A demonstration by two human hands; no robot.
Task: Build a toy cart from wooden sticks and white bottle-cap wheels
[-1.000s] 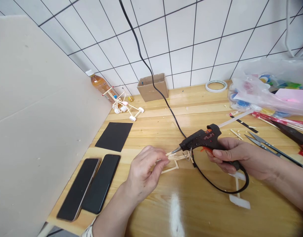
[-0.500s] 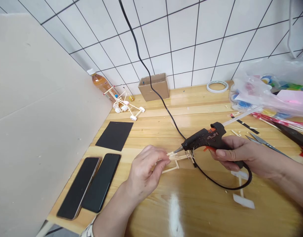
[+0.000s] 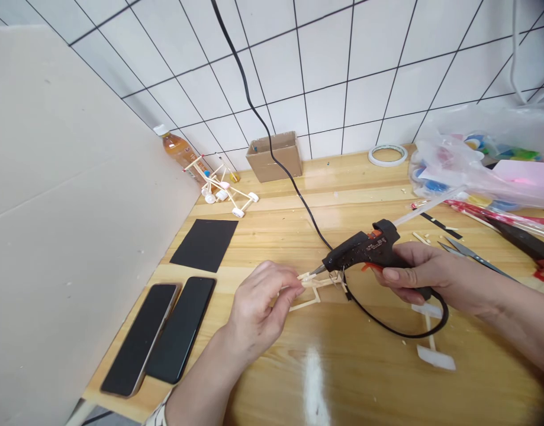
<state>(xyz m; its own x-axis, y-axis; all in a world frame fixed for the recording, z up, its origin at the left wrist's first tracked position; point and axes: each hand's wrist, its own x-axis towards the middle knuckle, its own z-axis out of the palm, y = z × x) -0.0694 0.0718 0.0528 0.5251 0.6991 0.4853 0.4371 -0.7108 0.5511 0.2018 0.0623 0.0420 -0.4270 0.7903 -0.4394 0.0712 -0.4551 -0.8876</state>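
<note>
My right hand point(image 3: 414, 275) is wrapped round the handle of a black hot glue gun point(image 3: 363, 248), its fingers by the orange trigger. A clear glue stick point(image 3: 427, 207) sticks out of the gun's back. The metal nozzle points left and down, at or very near the joint of a small wooden stick frame point(image 3: 316, 290). My left hand point(image 3: 265, 302) pinches that frame between thumb and fingertips; part of it is hidden behind the fingers. A stick axle with two white end pieces point(image 3: 435, 357) lies below my right hand.
Two phones point(image 3: 141, 337) and a black square sheet point(image 3: 205, 244) lie at left. Behind stand a wheeled stick model point(image 3: 238, 198), a bottle point(image 3: 178, 148) and a cardboard box point(image 3: 275, 158). Scissors point(image 3: 476, 257), a tape roll point(image 3: 388, 155) and plastic bags point(image 3: 467, 160) lie right. The gun's black cord point(image 3: 293, 180) crosses the table.
The view has shifted very slightly. Both hands keep their grips, and the nozzle stays at the same joint of the stick frame.
</note>
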